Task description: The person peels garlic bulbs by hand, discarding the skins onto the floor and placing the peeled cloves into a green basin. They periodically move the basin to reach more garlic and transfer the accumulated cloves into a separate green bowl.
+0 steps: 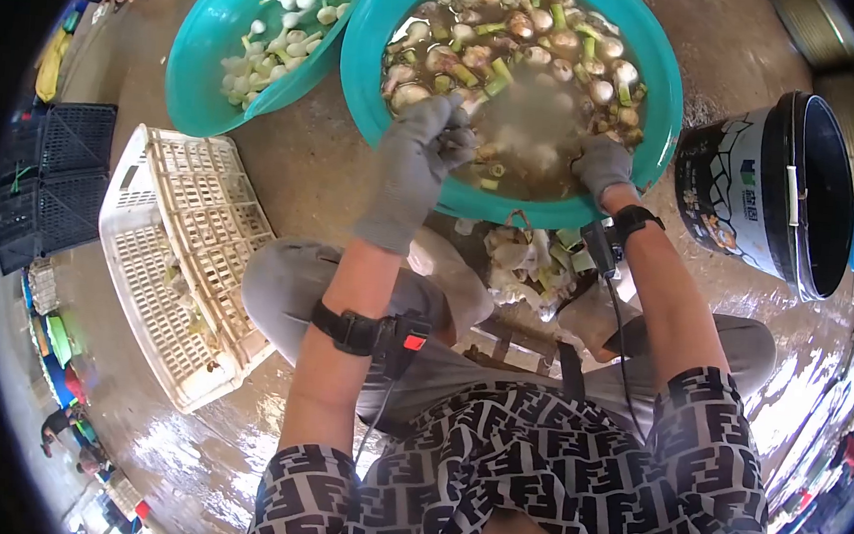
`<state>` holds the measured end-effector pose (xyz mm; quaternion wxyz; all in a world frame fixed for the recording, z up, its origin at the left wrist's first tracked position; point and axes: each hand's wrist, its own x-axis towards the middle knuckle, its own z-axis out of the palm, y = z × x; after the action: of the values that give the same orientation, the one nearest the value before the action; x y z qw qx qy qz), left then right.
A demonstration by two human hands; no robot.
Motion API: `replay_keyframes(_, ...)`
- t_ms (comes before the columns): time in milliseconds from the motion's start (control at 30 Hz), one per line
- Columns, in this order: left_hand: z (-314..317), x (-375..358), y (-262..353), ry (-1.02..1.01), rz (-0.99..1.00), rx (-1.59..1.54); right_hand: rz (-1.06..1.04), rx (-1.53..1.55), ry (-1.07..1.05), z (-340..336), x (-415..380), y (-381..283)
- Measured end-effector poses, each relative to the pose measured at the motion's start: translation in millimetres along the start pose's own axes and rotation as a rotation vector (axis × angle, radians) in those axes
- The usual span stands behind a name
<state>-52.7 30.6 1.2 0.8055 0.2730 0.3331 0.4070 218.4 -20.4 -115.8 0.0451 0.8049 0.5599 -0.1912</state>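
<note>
A large teal basin (360,71) holds murky water with many white bulbs and cut green stems floating in it. Above its lower left part, my gloved left hand (426,147) has its fingers curled; whatever is between them I cannot make out. My gloved right hand (603,165) dips at the basin's lower right edge, fingers bent at the water, and what they touch is hidden. Left of this basin stands a smaller teal tub (191,58) with cleaner white bulbs (284,50) in clear water.
A white plastic crate (153,245) lies tilted at the left. Black crates (73,174) stand beyond it. A black bucket (744,187) lies near the right side. Peelings (530,265) lie on the wet floor below the large basin, between the knees.
</note>
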Motion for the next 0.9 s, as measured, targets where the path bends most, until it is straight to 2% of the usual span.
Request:
replay_keyframes(67,6.5,2.8,-7.2,0.041,-0.054,0.252,0.014,0.185,0.033,-9.4,-9.7,1.5)
replay_keyframes(133,17.3,2.0,-14.9,-0.041,0.007,0.518,0.106,0.413,0.028,-14.5,-22.2,1.7)
replay_keyframes(200,26.8,-1.7,-26.4,-0.127,0.137,0.788,0.075,0.777,0.040,-17.5,-43.0,-11.1)
replay_keyframes(267,31.5,-5.9,-42.1,-0.213,0.343,1.060,-0.200,0.729,0.193,-18.9,-58.4,-17.4)
replay_keyframes(300,23.6,-5.5,-56.1,-0.205,0.297,1.230,-0.449,0.489,0.337,-20.0,-63.8,-19.5)
replay_keyframes(333,23.3,-7.6,-62.1,-0.213,0.274,1.247,-0.688,0.236,0.477,-23.8,-71.1,-23.4)
replay_keyframes(367,23.4,-9.1,-67.1,-0.221,0.254,1.263,-0.604,0.451,0.316,-34.3,-81.4,-34.3)
replay_keyframes(467,20.8,-10.2,-66.5,-0.233,0.206,1.248,-0.747,0.392,0.420,-29.8,-82.8,-35.5)
replay_keyframes(533,23.6,-12.4,-59.2,-0.230,0.159,1.259,-0.640,0.578,0.315,-38.9,-93.7,-38.8)
replay_keyframes(567,24.3,-14.1,-58.0,-0.227,0.204,1.222,-0.584,0.667,0.261,-46.1,-101.4,-42.9)
replay_keyframes(667,26.5,-14.0,-56.5,-0.226,0.338,1.187,-0.408,1.289,0.145,-56.2,-113.8,-50.3)
replay_keyframes(767,31.0,-12.5,-53.6,-0.251,0.466,1.309,-0.487,1.008,0.240,-49.7,-117.7,-42.3)
replay_keyframes(833,34.0,-13.3,-47.4,-0.312,0.585,1.394,-0.436,1.038,0.147,-50.6,-122.0,-37.1)
replay_keyframes(900,22.3,-7.0,-48.1,-0.263,0.650,1.458,-0.348,1.087,0.005,-42.0,-127.0,-22.6)
